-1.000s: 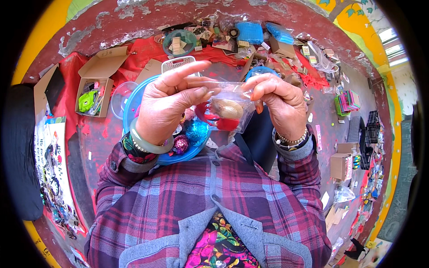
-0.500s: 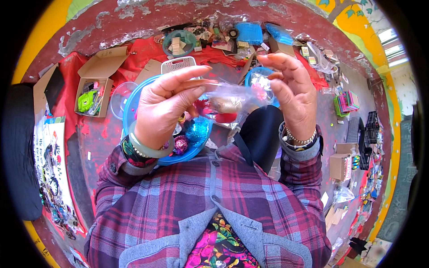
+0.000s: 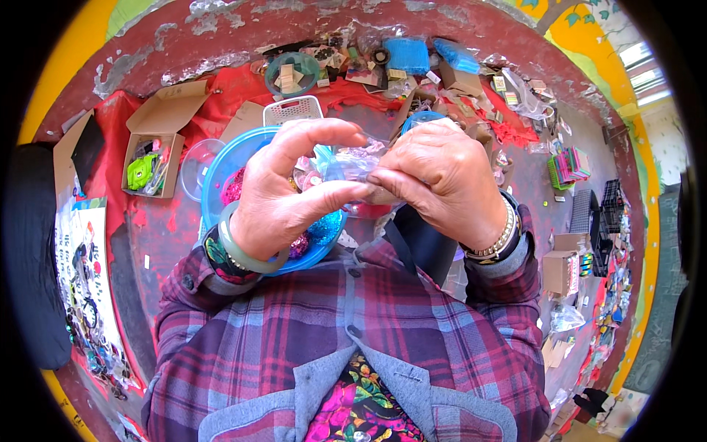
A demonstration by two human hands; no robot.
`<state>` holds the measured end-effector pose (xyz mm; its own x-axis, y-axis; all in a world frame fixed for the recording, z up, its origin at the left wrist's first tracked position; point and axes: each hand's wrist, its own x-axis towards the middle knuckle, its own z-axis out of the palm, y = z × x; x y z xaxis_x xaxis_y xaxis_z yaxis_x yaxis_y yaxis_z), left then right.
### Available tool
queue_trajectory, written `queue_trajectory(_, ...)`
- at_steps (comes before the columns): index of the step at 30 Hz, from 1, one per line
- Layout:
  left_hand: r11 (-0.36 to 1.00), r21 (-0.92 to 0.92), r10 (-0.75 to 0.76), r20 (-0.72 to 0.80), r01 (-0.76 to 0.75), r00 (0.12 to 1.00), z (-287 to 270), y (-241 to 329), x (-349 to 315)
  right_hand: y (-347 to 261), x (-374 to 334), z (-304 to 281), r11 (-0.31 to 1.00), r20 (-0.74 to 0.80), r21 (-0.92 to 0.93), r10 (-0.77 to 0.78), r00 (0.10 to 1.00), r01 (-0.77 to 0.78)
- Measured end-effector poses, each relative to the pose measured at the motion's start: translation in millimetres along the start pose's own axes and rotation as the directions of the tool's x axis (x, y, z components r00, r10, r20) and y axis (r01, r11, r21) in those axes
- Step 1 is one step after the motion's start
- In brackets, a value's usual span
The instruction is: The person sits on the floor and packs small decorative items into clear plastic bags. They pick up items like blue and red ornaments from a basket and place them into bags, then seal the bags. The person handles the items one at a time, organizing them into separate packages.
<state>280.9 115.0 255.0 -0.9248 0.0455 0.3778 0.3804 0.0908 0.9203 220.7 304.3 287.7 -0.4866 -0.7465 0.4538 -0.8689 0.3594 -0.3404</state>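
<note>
My left hand (image 3: pixel 276 191) curls around one side of a small clear plastic bag (image 3: pixel 346 166), its thumb and index finger on either side of it. The bag looks crumpled, with pale pink and bluish parts showing; its contents are hard to make out. My right hand (image 3: pixel 449 184) is closed at the bag's other side, thumb pressed to the fingers on the plastic. Under my left hand stands a blue basin (image 3: pixel 213 184) holding glittery things, among them a turquoise tinsel-like ball (image 3: pixel 324 227) and pink sparkly pieces (image 3: pixel 232 186). My hands partly hide the basin.
An open cardboard box (image 3: pixel 177 158) with a bright green item stands at the left. Beyond the basin are a white plastic basket (image 3: pixel 293 109) and a green-tinted bowl (image 3: pixel 313 70). A second blue container (image 3: pixel 423 118) is behind my right hand. Goods line the right wall.
My right hand has come in from the right, turned over and closed on the bag. My left hand has shifted slightly, its fingers now spread around the bag instead of pinching its edge.
</note>
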Motion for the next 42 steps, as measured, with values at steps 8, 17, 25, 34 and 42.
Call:
queue_trajectory(8, 0.986, -0.165, -0.023, 0.079, 0.036, 0.997, -3, -13, -3, 1, 1, -1, 0.984, -0.018, 0.174, 0.037, 0.999, -0.033)
queue_trajectory(17, 0.886, -0.419, -0.196, 0.05, 0.199, 0.979, -2, -6, -6, 15, -19, -16, 0.926, -0.037, 0.358, 0.142, 0.989, -0.119)
queue_trajectory(25, 0.888, -0.439, -0.2, -0.109, 0.133, 0.974, -5, -14, -2, 35, -39, -16, 0.549, -0.101, 0.783, 0.576, 0.811, -0.292)
queue_trajectory(34, 0.878, -0.471, -0.19, -0.188, 0.081, 0.964, -7, -22, -4, 1, -49, 57, 0.004, 0.34, 0.93, 0.374, 0.863, -0.368)
queue_trajectory(42, 0.871, -0.483, -0.196, -0.173, 0.091, 0.965, -3, -28, -1, 27, -69, 73, 0.106, 0.235, 0.941, 0.48, 0.845, -0.322)
